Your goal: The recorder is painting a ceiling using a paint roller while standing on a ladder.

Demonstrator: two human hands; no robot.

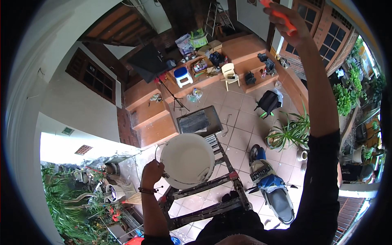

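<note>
White bucket (187,158) is showing above a spattered ladder (204,184), the left hand (152,173) gripping its wire handle (156,151) beside the rim; well apart, the right hand (300,27) is clasping an orange handle (290,27), open tiled floor (239,139) spreading beyond.

Open air separates the bare right hand (297,25) from the mouth of the round white bucket (185,158); the bare left hand (152,174) obstructs its left rim, the paint-spattered dark ladder (204,185) its near side.

A round white bucket (187,157) sits mouth-up beside the paint-spattered dark ladder (203,186); a bright-orange rod-shaped handle (286,22) tilts, well apart, rightward of the ladder.
</note>
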